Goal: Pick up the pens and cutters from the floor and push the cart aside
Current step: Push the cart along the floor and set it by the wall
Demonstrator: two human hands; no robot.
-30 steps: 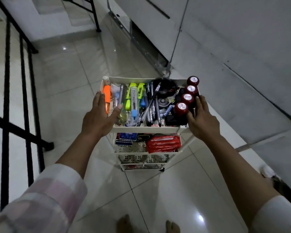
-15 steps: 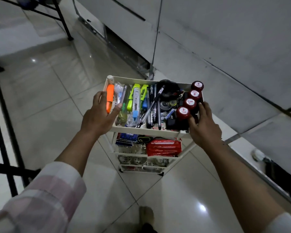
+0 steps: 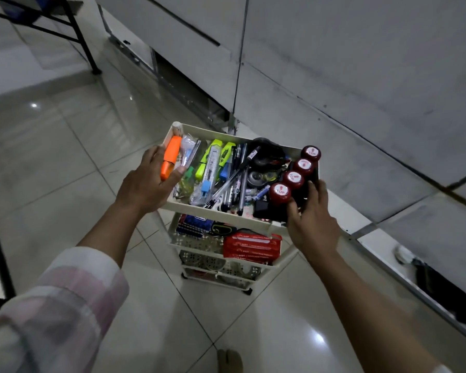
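On the glossy tiled floor: a cream plastic multi-tier cart [image 3: 221, 254] was stood close to the grey panelled wall [image 3: 361, 76], apparently on small black feet or castors at its base.
Left hand [image 3: 145, 188]: the left rim of the top tray was gripped, fingers curled along the outside and the thumb hooked over the edge beside the orange cutter [image 3: 170, 157]; a hold on the wall itself was judged to give steering.
Right hand [image 3: 314, 219]: the near right corner of the tray was clasped, fingers bent round the edge next to the row of four red-capped bottles [image 3: 295, 172]; nothing else was held.
Two-sided grip: the cart was probably taken at both sides so that it could be pushed without tipping its loose load.
Pens and cutters: black pens [image 3: 234, 181], yellow-green highlighters [image 3: 215, 154] and a clear cutter with a blue slider [image 3: 209, 170] were laid lengthwise in the top tray; none was seen on the floor.
Lower shelf: red boxes [image 3: 250, 244] were stacked flat.
Stage: the gathering was judged finished, with the pushing in hand.
Risk: the upright bottles at the edge could topple if the cart were jolted.
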